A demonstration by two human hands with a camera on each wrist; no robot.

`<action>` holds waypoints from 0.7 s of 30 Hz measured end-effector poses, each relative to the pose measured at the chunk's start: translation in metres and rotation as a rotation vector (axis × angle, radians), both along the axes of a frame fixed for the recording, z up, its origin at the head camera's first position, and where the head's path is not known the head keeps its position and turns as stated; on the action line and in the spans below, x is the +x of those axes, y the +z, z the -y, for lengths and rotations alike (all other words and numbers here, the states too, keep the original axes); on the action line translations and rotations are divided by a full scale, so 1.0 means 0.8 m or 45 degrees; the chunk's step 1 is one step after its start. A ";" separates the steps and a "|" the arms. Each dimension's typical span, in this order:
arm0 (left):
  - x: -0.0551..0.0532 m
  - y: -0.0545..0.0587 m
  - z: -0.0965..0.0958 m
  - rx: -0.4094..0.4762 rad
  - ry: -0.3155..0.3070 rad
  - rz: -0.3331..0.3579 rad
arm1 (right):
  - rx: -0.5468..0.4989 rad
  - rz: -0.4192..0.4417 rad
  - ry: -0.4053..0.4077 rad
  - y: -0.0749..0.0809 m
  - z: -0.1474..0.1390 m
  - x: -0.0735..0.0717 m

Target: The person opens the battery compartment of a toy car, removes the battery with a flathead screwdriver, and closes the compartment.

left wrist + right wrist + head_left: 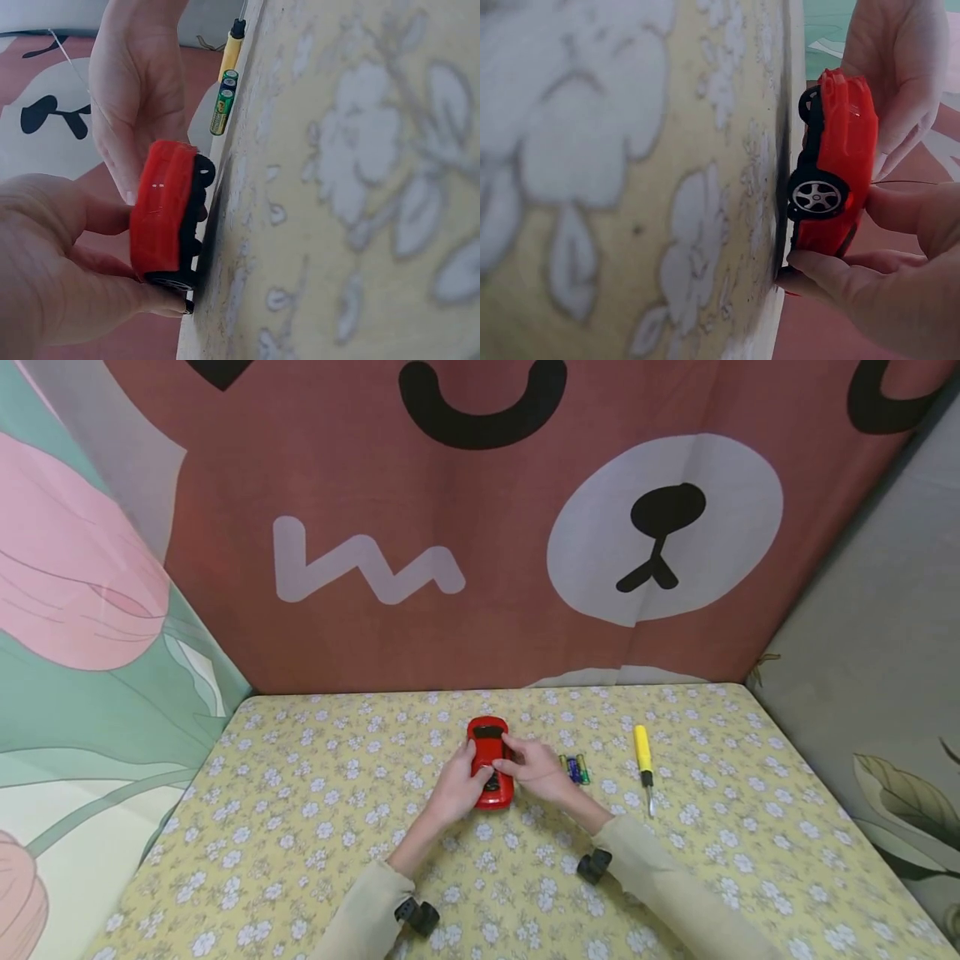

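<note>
Both hands hold a red toy car [491, 747] from its two sides, wheels down and close to the flowered cloth. On its left flank the left hand [456, 787] grips it, thumb over the dark rear window. The right hand [538, 770] pinches the other side, with thumb and fingers at the roof edge. A silver-spoked wheel [817, 196] and the red body show in the right wrist view. In the left wrist view the car's rear end [159, 202] faces the camera, between the left hand's fingers [112, 296]. A thin wire-like line stands out from the roof.
Several small batteries [575, 769] lie side by side just right of the right hand. Further right is a screwdriver [642, 760] with a yellow handle, its metal tip toward the person. The flowered tablecloth [315, 843] meets a bear-print curtain [360, 643] at the back.
</note>
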State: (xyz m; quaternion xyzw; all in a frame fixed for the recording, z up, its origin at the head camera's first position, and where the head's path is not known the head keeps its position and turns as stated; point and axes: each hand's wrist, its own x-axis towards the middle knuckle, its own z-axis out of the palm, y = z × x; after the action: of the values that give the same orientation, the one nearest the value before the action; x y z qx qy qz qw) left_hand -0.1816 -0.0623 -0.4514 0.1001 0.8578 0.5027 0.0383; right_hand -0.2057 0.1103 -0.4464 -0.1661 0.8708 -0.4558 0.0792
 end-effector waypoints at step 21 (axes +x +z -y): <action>-0.006 0.006 0.009 -0.224 0.030 -0.014 | -0.005 0.065 -0.060 0.042 -0.091 -0.028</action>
State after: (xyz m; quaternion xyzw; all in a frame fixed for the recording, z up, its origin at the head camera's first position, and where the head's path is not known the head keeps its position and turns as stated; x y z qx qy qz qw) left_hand -0.1863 -0.0692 -0.4465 0.0890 0.8999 0.4253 0.0361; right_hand -0.2281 0.1827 -0.4126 -0.1339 0.8714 -0.4633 0.0903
